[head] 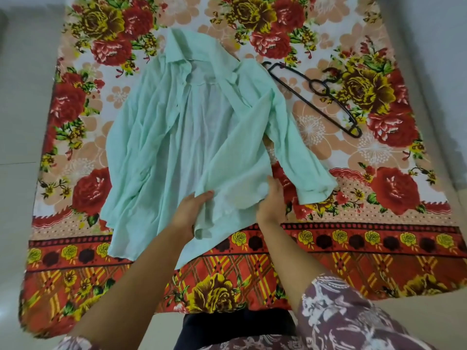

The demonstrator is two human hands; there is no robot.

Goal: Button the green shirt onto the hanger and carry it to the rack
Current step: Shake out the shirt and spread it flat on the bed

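Observation:
A pale green shirt [177,137] lies spread open on a flowered bedsheet [379,223], collar away from me, front panels apart. A black hanger [316,97] lies flat on the sheet just right of the shirt's collar, apart from it. My left hand [189,208] holds the lower front edge of the shirt, with fabric bunched below its palm. My right hand [271,200] grips the hem of the right front panel, fingertips tucked under the cloth. The right sleeve trails out to the right of that hand.
The sheet covers a low mattress with pale floor [22,97] on the left, right and near side. My patterned sleeve [341,317] fills the lower right. No rack is in view.

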